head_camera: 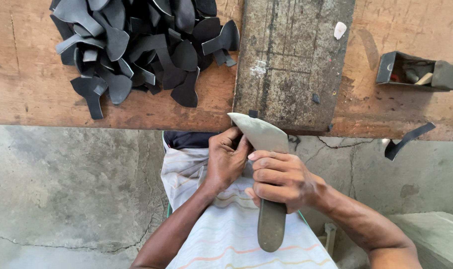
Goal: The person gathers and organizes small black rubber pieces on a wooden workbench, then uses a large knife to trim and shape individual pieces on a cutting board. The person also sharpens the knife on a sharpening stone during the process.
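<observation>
My right hand (281,180) is closed around the handle of a broad knife (264,134), whose wide grey blade points up toward the bench edge. The dark handle end (271,229) sticks out below my fist, over my lap. My left hand (226,158) rests against the left side of the blade, fingers curled at its edge; whether it pinches a small dark piece there is hidden. Both hands hover just below the worn grey cutting slab (291,65) set on the wooden bench (32,84).
A heap of several black cut leather pieces (142,50) lies on the bench at upper left. A small dark open box (415,72) sits at the right, a white chip (339,30) on the slab, a black strip (408,139) hangs off the edge. Concrete floor (62,199) below.
</observation>
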Available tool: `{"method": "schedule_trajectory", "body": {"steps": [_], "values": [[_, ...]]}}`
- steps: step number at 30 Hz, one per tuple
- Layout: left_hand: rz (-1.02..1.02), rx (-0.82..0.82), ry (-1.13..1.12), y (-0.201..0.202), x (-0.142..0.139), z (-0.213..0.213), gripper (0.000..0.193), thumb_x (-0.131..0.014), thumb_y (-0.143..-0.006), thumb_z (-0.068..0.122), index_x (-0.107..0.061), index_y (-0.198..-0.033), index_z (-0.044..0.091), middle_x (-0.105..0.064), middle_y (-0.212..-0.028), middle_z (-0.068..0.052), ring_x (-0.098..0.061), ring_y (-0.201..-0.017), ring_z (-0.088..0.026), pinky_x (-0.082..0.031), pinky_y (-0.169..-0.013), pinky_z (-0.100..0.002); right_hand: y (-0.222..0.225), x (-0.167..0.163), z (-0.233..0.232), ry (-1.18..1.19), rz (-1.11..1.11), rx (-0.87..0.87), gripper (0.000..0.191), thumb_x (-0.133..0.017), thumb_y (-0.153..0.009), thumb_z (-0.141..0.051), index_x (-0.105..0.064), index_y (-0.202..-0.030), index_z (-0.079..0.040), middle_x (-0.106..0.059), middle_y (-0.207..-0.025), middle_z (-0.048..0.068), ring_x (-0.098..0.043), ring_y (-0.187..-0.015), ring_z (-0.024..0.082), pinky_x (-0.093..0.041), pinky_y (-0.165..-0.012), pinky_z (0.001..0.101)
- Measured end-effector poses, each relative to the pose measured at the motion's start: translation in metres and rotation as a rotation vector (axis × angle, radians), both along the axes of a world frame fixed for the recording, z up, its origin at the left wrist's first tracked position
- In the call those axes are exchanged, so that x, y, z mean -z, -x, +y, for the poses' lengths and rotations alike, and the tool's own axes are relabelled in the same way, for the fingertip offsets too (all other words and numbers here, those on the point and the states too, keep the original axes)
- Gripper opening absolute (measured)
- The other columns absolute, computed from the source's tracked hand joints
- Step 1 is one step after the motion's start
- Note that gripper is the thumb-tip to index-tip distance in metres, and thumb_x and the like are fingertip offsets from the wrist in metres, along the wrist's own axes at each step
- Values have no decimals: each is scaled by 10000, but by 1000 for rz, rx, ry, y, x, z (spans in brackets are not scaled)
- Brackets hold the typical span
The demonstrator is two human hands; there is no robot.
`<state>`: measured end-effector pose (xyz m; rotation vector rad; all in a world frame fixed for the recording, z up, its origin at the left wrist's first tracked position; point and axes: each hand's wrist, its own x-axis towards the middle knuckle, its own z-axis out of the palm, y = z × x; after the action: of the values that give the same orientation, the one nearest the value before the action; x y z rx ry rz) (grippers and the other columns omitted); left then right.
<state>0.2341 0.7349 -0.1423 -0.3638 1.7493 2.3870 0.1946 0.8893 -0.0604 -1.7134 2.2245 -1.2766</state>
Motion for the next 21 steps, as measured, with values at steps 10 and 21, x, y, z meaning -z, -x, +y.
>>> {"method": "schedule_trajectory", "body": {"steps": [10, 21], "values": [[-82, -24, 14, 2, -5, 4, 215, -600, -1055, 129, -710, -955, -25, -699, -784, -1, -591, -676, -34, -497, -577, -227, -7, -17, 6, -68, -9, 70, 225, -823, -832, -110, -617, -789, -30, -635, -851, 78, -692, -895, 267, -545, -1028, 496], [-120, 35, 34, 3, -13, -1, 221, -631, -1042, 166, -727, -966, -17, -643, -720, 28, -528, -611, -10, -439, -515, -208, -7, -18, 17, -63, -70, 69, 228, -801, -824, -40, -585, -748, -40, -578, -771, 58, -636, -780, 241, -578, -943, 459]]}}
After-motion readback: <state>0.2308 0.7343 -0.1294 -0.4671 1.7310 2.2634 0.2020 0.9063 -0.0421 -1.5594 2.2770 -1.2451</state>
